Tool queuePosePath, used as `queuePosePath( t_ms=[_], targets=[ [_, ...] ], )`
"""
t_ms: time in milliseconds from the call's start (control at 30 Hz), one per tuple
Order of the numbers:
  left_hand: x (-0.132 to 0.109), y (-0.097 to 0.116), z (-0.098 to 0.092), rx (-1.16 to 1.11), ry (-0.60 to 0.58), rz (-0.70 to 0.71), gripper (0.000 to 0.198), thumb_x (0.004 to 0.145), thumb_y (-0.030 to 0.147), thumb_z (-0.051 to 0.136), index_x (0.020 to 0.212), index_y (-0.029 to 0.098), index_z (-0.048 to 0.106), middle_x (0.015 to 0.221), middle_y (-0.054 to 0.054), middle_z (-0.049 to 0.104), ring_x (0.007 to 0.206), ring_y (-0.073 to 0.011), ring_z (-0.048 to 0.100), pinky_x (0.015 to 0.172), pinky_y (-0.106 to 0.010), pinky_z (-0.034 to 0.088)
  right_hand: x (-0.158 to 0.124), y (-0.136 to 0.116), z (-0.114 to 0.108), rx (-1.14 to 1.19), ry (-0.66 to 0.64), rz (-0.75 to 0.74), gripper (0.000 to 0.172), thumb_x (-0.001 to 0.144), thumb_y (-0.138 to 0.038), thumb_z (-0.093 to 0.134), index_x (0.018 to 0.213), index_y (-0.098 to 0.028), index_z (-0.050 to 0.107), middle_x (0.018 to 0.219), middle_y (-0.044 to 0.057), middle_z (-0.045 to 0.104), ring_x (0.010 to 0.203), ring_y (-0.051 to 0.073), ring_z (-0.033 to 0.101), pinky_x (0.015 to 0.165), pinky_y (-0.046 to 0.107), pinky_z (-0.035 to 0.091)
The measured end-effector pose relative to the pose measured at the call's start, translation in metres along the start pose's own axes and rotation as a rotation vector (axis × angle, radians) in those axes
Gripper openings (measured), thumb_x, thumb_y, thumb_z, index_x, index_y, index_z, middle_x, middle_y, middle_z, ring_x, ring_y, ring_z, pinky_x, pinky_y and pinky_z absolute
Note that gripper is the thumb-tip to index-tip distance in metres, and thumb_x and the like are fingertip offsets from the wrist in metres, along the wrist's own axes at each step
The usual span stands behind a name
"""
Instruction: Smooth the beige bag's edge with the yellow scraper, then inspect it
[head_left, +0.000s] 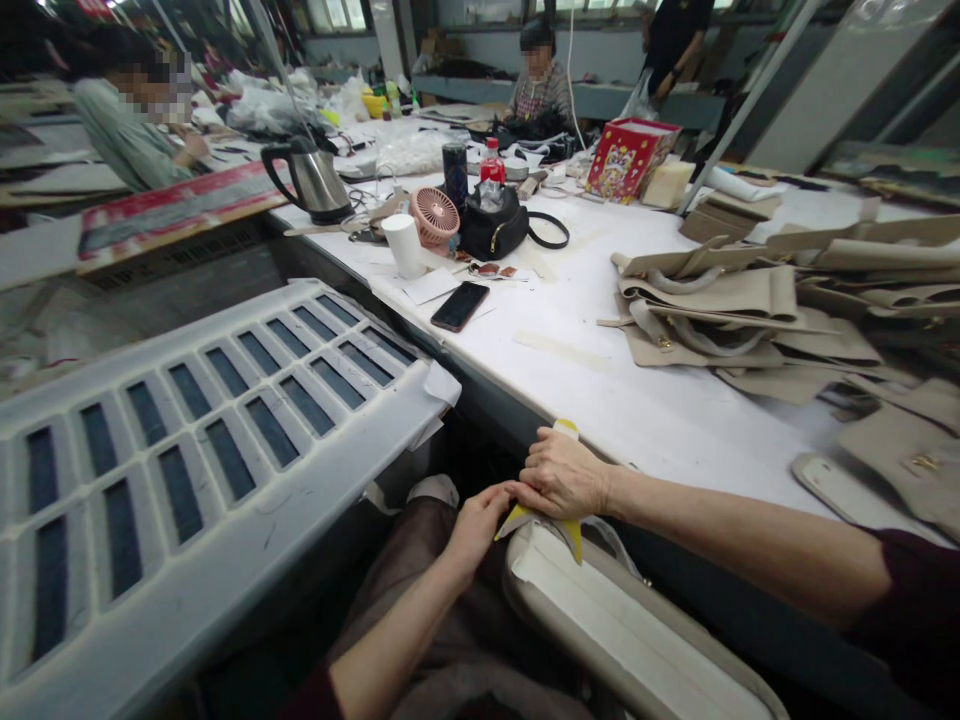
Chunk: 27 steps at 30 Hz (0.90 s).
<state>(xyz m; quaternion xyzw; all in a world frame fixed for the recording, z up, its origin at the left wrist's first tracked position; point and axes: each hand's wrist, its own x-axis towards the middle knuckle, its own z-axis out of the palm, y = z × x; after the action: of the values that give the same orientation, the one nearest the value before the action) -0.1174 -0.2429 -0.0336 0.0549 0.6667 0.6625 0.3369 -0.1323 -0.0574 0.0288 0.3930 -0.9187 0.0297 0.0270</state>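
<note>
Right hand (564, 472) grips a yellow strip (573, 540) at the far end of the bag (637, 622); left hand (476, 528) touches it, whether pinching the strip I cannot tell. Beyond the bag lies a phone (460, 306).

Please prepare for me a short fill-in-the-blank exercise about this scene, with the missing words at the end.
1. The left hand and right hand are close together at a piece with bright ____ parts.
2. Beige bag parts are heaped on the table's ____ side.
3. A pink ____ stands beside the black bag.
4. A dark ____ lies flat, screen up.

Missing words: yellow; right; fan; phone.
</note>
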Motion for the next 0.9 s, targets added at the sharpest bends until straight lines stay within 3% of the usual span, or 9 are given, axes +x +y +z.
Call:
queuePosePath(
  t_ms=[100,200,300,500,733,833,900],
  targets=[
    [-0.018,0.015,-0.012,-0.014,-0.092,0.127,0.045,0.091,0.047,0.056,0.123,0.016,0.063,0.124,-0.006,0.064,0.117,-0.0246,0.055,0.101,-0.032,0.042,0.001,-0.001,-0.001,-0.003,0.001,-0.001,0.051,0.099,-0.04,0.036,0.058,-0.019,0.06,0.056,0.003,0.068,0.054,0.013,0.051,0.067,0.038,0.021],
    [-0.036,0.029,-0.013,0.19,-0.177,0.174,0.033,0.087,0.042,0.064,0.112,0.02,0.068,0.106,0.0,0.069,0.099,-0.0229,0.06,0.083,-0.027,0.046,0.0,-0.003,-0.002,-0.007,0.004,0.034,0.053,0.1,-0.037,0.035,0.056,-0.019,0.06,0.056,0.003,0.068,0.055,0.013,0.052,0.067,0.038,0.02],
    [-0.041,0.037,-0.008,0.373,-0.151,0.212,0.023,0.087,0.036,0.064,0.103,0.021,0.069,0.097,0.002,0.069,0.089,-0.0203,0.06,0.076,-0.027,0.043,-0.003,-0.005,-0.002,-0.019,0.002,0.065,0.052,0.099,-0.037,0.036,0.056,-0.019,0.06,0.056,0.003,0.068,0.055,0.013,0.052,0.067,0.038,0.02],
    [-0.039,0.046,-0.004,0.638,-0.128,0.35,0.015,0.092,0.032,0.057,0.088,0.019,0.064,0.092,-0.002,0.064,0.094,-0.0211,0.059,0.082,-0.029,0.041,-0.007,-0.008,-0.001,-0.032,-0.005,0.093,0.055,0.101,-0.038,0.031,0.057,-0.02,0.059,0.055,0.003,0.067,0.053,0.014,0.051,0.067,0.039,0.019],
    [-0.039,0.042,0.0,0.846,-0.16,0.522,0.023,0.098,0.029,0.045,0.094,0.016,0.063,0.106,-0.009,0.066,0.109,-0.0219,0.058,0.113,-0.035,0.028,-0.021,-0.025,-0.001,-0.002,-0.059,0.221,0.053,0.101,-0.039,0.03,0.061,-0.02,0.06,0.061,0.003,0.07,0.058,0.015,0.054,0.067,0.039,0.018],
    [-0.041,0.039,-0.002,0.783,-0.197,0.52,0.026,0.099,0.031,0.043,0.093,0.017,0.065,0.105,-0.007,0.067,0.11,-0.0212,0.058,0.115,-0.036,0.024,-0.028,-0.04,-0.003,0.025,-0.068,0.34,0.056,0.102,-0.037,0.025,0.06,-0.02,0.059,0.062,0.002,0.07,0.058,0.014,0.053,0.066,0.038,0.017],
    [-0.038,0.036,-0.003,0.601,-0.233,0.416,0.035,0.099,0.038,0.041,0.091,0.017,0.068,0.099,-0.006,0.069,0.103,-0.022,0.061,0.112,-0.039,0.028,-0.031,-0.048,-0.004,0.036,-0.063,0.401,0.057,0.102,-0.038,0.023,0.061,-0.02,0.059,0.064,0.003,0.07,0.057,0.013,0.053,0.065,0.038,0.016]
  ],
)
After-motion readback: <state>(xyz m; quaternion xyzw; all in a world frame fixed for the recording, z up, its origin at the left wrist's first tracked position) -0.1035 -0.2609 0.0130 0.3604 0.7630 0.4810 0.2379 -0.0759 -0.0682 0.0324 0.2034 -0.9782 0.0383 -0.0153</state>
